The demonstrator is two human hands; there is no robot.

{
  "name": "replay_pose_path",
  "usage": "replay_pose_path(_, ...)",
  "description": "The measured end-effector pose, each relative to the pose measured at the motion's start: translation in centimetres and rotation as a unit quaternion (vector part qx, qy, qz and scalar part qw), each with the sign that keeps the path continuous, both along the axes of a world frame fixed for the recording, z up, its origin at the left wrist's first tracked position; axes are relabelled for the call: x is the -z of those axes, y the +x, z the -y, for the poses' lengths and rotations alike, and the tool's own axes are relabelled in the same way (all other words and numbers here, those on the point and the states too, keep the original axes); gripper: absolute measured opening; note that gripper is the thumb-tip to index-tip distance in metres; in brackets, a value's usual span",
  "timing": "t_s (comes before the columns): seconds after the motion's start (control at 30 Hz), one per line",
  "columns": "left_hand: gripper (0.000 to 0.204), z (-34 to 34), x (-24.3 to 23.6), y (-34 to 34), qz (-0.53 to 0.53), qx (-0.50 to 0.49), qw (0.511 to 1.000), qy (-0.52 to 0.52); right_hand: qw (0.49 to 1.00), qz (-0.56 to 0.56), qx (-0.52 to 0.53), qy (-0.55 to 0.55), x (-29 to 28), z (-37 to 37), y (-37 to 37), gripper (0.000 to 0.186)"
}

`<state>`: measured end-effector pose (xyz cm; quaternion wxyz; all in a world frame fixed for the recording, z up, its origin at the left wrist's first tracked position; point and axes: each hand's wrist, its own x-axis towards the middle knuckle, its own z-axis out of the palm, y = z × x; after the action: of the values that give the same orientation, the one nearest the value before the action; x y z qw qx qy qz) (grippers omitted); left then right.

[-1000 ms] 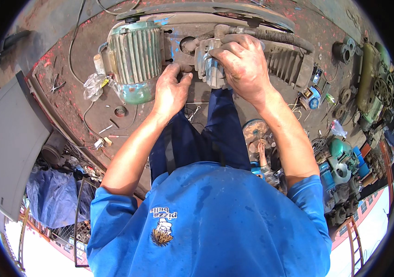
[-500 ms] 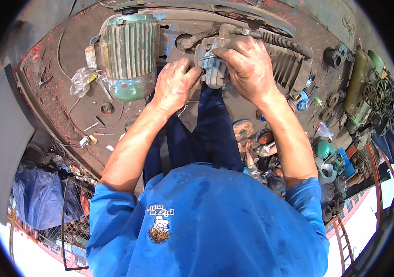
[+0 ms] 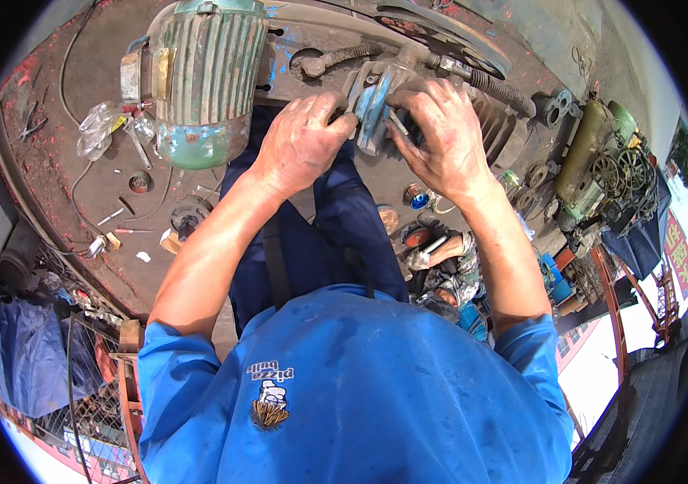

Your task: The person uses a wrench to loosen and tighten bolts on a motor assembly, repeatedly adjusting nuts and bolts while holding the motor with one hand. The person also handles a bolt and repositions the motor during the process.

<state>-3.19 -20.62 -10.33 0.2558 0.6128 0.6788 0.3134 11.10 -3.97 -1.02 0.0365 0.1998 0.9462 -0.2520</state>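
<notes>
A grey metal casting with fins and blue paint, perhaps a compressor cylinder head (image 3: 372,109), sits between my hands, past my knees. My left hand (image 3: 305,145) is closed at its left edge, thumb against curled fingers; whatever they hold is hidden. On the other side, my right hand (image 3: 444,141) pinches a thin metal rod (image 3: 398,123) between thumb and fingers, tilted beside the casting's right face. The rod's far part is covered by my fingers. Behind the casting, a ribbed hose (image 3: 501,90) runs from a pipe elbow.
A green finned motor (image 3: 208,81) stands at the left. Tools, a clear plastic bag (image 3: 100,129) and a hammer (image 3: 116,211) lie on the dirty floor. Another person's camouflage sleeve (image 3: 465,270) shows below my right forearm. A belt wheel (image 3: 448,36) stands at the back, and machine parts crowd the right.
The rod in my right hand lay sideways across the casting's top; now it slants at the right side. My left hand stays at the left edge. The whole view has shifted and turned slightly.
</notes>
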Motion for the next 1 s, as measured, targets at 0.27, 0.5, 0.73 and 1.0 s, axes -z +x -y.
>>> replay_pose_path(0.27, 0.021, -0.1, 0.1, 0.7, 0.02, -0.032, 0.999, -0.015, 0.998, -0.058, 0.002, -0.026, -0.3, -0.3, -0.8, 0.032)
replay_pose_path(0.5, 0.018, 0.2, 0.0, 0.6, -0.01, -0.03, 0.999, -0.012, 0.959, -0.138, 0.205, -0.14, -0.4, 0.2, 0.0, 0.023)
replay_pose_path(0.73, 0.019, -0.5, -1.0, 0.2, 0.046, -0.043, 0.998, -0.012, 0.896, -0.165, 0.388, -0.138, -1.0, -1.0, 1.5, 0.026)
replay_pose_path(1.0, 0.021, -6.9, -4.0, 2.0, 0.108, -0.08, 0.991, -0.026, 0.877, -0.154, 0.428, -0.154, -0.7, 1.3, 3.3, 0.024)
